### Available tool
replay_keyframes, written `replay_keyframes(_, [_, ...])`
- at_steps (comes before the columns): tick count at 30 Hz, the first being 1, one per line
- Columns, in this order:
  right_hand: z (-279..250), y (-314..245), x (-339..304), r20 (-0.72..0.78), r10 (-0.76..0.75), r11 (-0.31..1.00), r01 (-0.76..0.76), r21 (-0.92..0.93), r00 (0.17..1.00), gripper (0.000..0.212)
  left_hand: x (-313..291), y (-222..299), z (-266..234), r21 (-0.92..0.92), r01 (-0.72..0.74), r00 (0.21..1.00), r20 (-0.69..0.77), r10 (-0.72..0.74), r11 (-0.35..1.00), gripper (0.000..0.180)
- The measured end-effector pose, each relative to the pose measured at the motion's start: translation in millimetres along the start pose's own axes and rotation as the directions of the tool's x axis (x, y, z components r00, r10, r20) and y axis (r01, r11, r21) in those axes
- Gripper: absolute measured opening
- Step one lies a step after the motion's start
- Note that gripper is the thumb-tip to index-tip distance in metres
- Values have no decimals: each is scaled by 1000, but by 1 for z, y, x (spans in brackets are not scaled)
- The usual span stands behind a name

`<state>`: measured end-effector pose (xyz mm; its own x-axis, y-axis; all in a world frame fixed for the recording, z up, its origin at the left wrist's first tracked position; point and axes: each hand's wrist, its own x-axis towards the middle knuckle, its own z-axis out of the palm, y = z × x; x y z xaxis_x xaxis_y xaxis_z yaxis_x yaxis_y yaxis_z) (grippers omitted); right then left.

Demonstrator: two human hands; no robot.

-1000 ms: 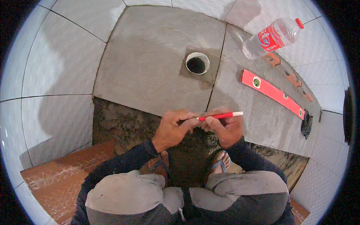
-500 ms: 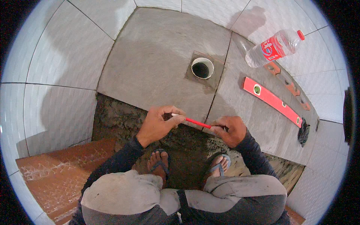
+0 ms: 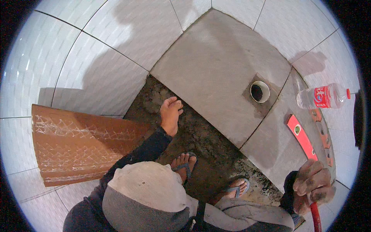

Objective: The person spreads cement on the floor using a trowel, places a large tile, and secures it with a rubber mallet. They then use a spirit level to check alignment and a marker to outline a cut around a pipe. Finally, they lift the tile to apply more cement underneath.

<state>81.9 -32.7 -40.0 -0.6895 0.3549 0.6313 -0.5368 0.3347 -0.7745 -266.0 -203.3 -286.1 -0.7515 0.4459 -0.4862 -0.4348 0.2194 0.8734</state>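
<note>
Clenched around a thin red pencil-like stick [image 3: 315, 217], the right hand [image 3: 313, 185] sits just below the long orange spirit level [image 3: 302, 137]; the stick points downward, away from the level. Well left of the level, the left hand [image 3: 170, 114] hangs open over bare mortar [image 3: 201, 135].

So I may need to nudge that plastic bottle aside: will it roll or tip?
The bottle lies on its side on a grey tile, so it can't tip but would probably roll. It looks clear and mostly empty, so likely light and easily dented. Its red cap seems on, so spills look unlikely.
</note>
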Motion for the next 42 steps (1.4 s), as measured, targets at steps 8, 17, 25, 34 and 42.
replay_keyframes(8, [29,3,15,-171,81,974,-114,-195,982,20,32,-14,-12,-119,69,997,46,-64,991,31])
replay_keyframes(17, [58,3,47,-246,570,734,-620,-278,784,22,47,-9,-1,-194,87,996,22,-85,977,20])
replay_keyframes(25, [71,74,-43,-18,967,231,-910,-346,253,22,58,-8,-21,-110,-53,999,7,54,992,15])
replay_keyframes(34, [186,218,-108,-442,784,367,-248,896,-436,41,74,-14,-5,-225,110,991,-45,-123,968,19])
replay_keyframes(42, [211,236,-78,-390,791,514,168,841,-472,38,73,-2,-1,-214,115,989,-70,-133,970,18])
